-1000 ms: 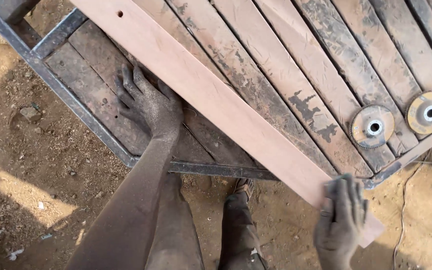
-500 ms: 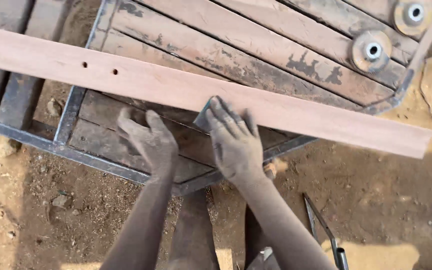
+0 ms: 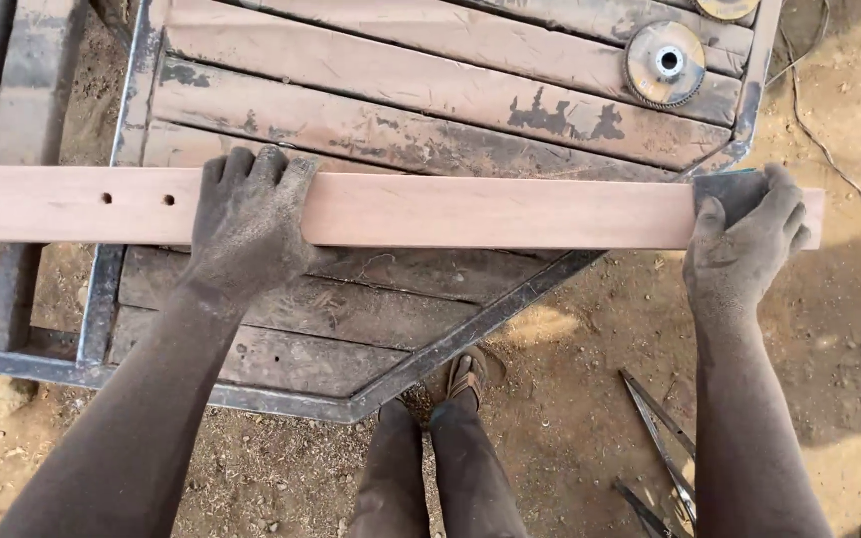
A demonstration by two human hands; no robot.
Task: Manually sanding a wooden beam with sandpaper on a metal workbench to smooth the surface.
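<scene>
Since half a second earlier, the right hand (image 3: pixel 744 244) had slid from the middle of the plank (image 3: pixel 480 211) out to its right end, and the plank had swung level across the view.

Right fingers (image 3: pixel 787 204) were curled over a dark pad of what looked like sandpaper (image 3: pixel 724 189), pressing it flat on the plank's end, probably to smooth that part. Left fingers (image 3: pixel 251 169) were spread and hooked over the plank's far edge, the palm bearing down on its top face; that hold likely kept the plank from shifting under the rubbing. Both hands were coated in grey dust.

The plank was long, straight and pale pink-brown, with a clean, fresh face and two small drilled holes (image 3: pixel 137 198) left of the left hand. It lay across the bench (image 3: pixel 401 130), its right end jutting past the bench corner over bare ground, its left end running out of view.

The bench was a dark metal frame (image 3: pixel 102 299) filled with worn, scratched boards with patches of flaked dark coating. Beyond the plank, near its right end, a round toothed disc (image 3: pixel 664 63) rested on the boards. Below the plank lay sandy dirt (image 3: pixel 570 438), the person's legs and sandalled foot (image 3: pixel 466 377), and thin metal rods (image 3: pixel 662 438).
</scene>
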